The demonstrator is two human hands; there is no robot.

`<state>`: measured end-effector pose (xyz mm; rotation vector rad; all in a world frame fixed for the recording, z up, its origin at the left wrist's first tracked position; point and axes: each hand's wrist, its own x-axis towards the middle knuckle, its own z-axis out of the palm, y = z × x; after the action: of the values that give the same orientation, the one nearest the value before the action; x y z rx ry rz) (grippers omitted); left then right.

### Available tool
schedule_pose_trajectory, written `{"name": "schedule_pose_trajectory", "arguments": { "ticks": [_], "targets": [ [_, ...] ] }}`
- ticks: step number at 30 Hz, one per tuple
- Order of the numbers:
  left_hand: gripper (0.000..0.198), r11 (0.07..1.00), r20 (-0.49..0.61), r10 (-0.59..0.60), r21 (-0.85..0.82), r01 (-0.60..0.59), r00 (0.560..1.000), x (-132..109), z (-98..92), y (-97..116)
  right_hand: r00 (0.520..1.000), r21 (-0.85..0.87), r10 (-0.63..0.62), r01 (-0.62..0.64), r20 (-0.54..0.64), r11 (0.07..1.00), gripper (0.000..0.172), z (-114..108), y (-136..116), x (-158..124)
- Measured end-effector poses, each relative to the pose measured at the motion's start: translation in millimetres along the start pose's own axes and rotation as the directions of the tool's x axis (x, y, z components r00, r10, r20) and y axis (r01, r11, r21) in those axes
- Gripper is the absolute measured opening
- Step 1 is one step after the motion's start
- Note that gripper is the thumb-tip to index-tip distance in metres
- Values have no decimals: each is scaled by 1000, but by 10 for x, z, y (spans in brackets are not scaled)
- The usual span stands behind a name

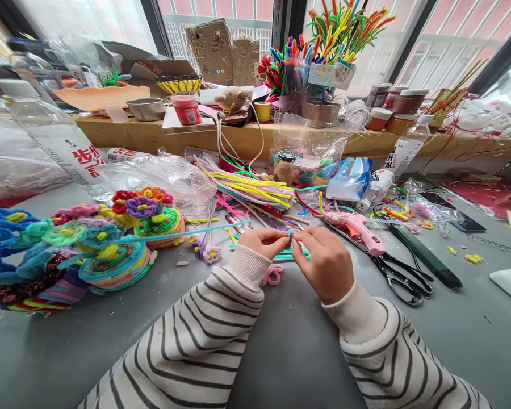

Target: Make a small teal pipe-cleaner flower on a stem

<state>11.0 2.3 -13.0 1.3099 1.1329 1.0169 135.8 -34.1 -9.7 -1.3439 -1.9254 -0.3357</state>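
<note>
My left hand [264,241] and my right hand [323,262] meet over the grey table [281,341], both pinched on the rolled end of a light blue pipe cleaner [183,233]. Its long tail runs left from my fingers, past the finished flowers. A small pink pipe-cleaner curl [272,275] lies on the table just below my left wrist. Teal pipe cleaners [287,257] lie under my hands. Both sleeves are white with dark stripes.
Finished pipe-cleaner flowers [68,250] crowd the left. A pink glue gun [357,227] and black scissors [402,278] lie to the right. Loose pipe cleaners [247,187], a small jar [285,167], plastic bags and bottles fill the far side, below a cluttered wooden ledge [255,139].
</note>
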Motion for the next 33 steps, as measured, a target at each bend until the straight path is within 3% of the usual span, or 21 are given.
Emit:
{"name": "schedule_pose_trajectory", "arguments": {
  "ticks": [2,3,6,8,10,15,22,27,33],
  "targets": [
    [21,992,55,-59,-109,64,997,0,-12,65,991,267,126,-133,44,954,12,-35,62,13],
    [22,984,78,-73,-154,84,994,-1,-20,99,975,404,199,-224,103,887,12,-54,98,21],
    [23,971,131,-127,-184,150,983,-2,-49,177,858,661,341,-513,384,547,16,-97,192,45],
    [22,969,151,-144,-179,171,978,0,-70,196,759,693,353,-647,547,318,18,-107,226,54],
    [22,964,200,-154,-183,191,968,4,-89,193,680,678,336,-721,651,145,18,-106,236,57],
    [20,940,305,-188,-220,261,934,13,-106,148,564,629,337,-767,754,-124,16,-100,208,64],
    [21,876,358,-219,-336,344,907,4,-72,153,490,561,285,-776,824,-287,15,-99,194,62],
    [22,858,395,-222,-355,371,892,-21,-73,205,489,550,255,-773,834,-315,13,-90,201,57],
    [23,880,358,-232,-318,352,904,-20,-85,164,497,560,264,-775,827,-293,13,-64,197,47]
  ]
}}
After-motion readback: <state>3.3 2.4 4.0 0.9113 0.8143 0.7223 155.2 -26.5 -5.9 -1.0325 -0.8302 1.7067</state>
